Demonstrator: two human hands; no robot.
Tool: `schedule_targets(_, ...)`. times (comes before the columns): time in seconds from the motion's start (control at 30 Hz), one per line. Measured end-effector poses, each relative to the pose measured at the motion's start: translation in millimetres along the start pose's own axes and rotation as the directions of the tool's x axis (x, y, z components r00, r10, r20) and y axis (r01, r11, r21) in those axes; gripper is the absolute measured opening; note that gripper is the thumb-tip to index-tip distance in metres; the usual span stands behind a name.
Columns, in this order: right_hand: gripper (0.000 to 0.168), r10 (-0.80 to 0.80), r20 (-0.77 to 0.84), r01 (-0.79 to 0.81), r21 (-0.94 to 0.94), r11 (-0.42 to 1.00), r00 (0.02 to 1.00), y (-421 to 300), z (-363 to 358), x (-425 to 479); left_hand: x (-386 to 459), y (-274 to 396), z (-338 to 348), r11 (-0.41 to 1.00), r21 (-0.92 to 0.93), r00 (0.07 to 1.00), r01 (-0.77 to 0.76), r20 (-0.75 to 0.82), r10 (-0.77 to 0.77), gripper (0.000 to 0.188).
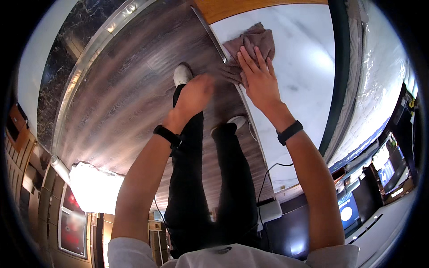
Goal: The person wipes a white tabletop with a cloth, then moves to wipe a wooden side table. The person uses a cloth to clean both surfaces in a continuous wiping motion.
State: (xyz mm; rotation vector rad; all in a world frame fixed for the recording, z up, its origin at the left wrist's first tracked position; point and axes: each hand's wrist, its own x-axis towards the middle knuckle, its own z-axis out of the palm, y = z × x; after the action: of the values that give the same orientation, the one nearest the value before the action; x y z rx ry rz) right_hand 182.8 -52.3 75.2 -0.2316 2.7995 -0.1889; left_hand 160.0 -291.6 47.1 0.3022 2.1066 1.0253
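Observation:
My right hand (259, 78) lies with its fingers spread flat on a brown cloth (258, 42), which is bunched on a white marble-patterned tabletop (298, 60). Part of the cloth hangs over the near-left edge of the top. To the left, my left hand (197, 93) is raised over the wooden-looking floor, blurred, with its fingers curled; I see nothing in it. Both wrists wear black bands. A thin black cable (264, 181) runs beside my right forearm.
A plastic-wrapped mattress (375, 77) stands right of the white top. An orange-brown wooden surface (234, 8) adjoins its far end. My shoes and dark-trousered legs stand on the floor (127, 87). A dark marble border with a metallic edge (78, 70) curves along the left.

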Motion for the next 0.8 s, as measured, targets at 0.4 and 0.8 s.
schedule_targets(0.4, 0.057, -0.008, -0.12, 0.015, 0.058, 0.998, 0.993, -13, 5, 31, -13, -17, 2, 0.999, 0.013, 0.999, 0.029, 0.016, -0.029, 0.022)
schedule_targets(0.8, 0.06, 0.009, -0.177, -0.001, 0.046, 0.999, 0.984, -20, 0, 63, -6, 13, 9, 0.999, 0.039, 1.0, -0.002, 0.027, 0.001, 0.022)
